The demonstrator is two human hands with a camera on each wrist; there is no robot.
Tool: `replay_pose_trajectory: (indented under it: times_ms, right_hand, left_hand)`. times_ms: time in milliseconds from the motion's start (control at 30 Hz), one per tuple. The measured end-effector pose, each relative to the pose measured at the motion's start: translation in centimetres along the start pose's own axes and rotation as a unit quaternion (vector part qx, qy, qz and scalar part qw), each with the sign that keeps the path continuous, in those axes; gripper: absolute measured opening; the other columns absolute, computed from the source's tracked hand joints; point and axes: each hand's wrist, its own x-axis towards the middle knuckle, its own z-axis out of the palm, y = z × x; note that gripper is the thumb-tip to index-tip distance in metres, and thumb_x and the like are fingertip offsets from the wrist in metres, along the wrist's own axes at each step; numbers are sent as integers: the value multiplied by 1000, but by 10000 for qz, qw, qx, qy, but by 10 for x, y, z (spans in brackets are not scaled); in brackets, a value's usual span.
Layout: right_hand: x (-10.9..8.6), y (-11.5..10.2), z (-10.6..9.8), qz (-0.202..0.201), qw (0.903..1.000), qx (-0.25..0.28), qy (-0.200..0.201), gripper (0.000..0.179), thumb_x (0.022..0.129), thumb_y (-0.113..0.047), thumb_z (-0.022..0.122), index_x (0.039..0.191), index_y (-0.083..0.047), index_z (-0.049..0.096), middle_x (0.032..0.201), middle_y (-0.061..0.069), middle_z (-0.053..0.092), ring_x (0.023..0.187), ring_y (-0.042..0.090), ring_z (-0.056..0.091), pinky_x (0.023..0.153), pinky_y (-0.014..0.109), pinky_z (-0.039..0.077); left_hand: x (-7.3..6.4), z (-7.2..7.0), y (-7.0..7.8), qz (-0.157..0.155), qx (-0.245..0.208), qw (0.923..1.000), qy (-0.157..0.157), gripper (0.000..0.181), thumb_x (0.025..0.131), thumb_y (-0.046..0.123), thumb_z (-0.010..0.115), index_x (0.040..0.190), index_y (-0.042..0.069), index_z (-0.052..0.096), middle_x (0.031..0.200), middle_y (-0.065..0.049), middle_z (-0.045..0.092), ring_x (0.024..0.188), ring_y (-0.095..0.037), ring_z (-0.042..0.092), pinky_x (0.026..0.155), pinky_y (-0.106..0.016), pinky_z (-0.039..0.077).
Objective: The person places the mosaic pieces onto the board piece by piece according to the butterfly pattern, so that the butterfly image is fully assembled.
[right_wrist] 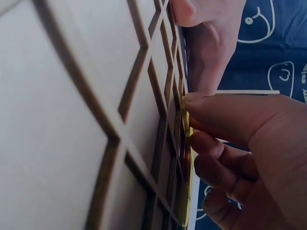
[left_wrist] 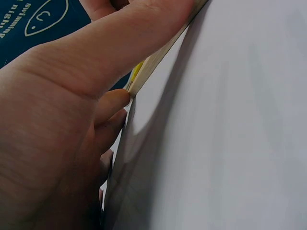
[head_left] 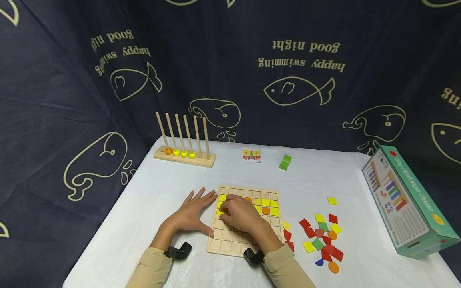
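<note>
A wooden grid board [head_left: 226,243] lies on the white table, with yellow tiles [head_left: 274,211] and orange pieces [head_left: 265,211] in its upper cells. My right hand [head_left: 242,215] is over the board's left part, fingers curled. Its thumb and forefinger pinch a small yellow tile [right_wrist: 184,102] low at the grid; its full shape is hidden by the fingers. My left hand [head_left: 189,215] lies spread at the board's left edge, thumb touching the lower side and fingers pointing away. In the left wrist view, the left hand [left_wrist: 53,115] stands against the board's rim.
Loose red, yellow, green, orange and blue pieces [head_left: 328,249] lie right of the board. Behind are a peg stand [head_left: 185,158] with beads, a butterfly card [head_left: 251,155] and green blocks [head_left: 285,162]. A teal box [head_left: 410,204] stands at the table's right.
</note>
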Motion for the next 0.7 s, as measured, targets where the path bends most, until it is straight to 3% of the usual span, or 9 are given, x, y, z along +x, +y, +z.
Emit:
replay_pose_trajectory:
  times_ms: [300,567,700]
  right_hand:
    - [-2,1,-3,-47,9998,-203,40,15,84,-28,72,93,-18,77,83,-11,54,68,4,48,58,21,44]
    - [-14,6,-20,118,9992,371,101,20,88,-33,68,97,-17,76,87,-10,61,69,3,52,62,23,47]
    - [-24,15,-33,173,9989,390,190,22,89,-32,67,101,-16,75,88,-12,61,72,4,53,65,25,48]
  left_hand:
    - [-1,-1,1,-17,-2,10000,-25,125,53,77,74,152,13,31,157,-4,22,144,-34,7,112,-57,2]
    - [0,0,0,-19,44,10000,-16,126,52,78,73,151,13,32,157,-3,23,144,-35,8,112,-58,2]
    - [1,1,0,-77,46,10000,-39,126,51,78,74,152,14,31,157,-2,23,144,-33,7,113,-56,1]
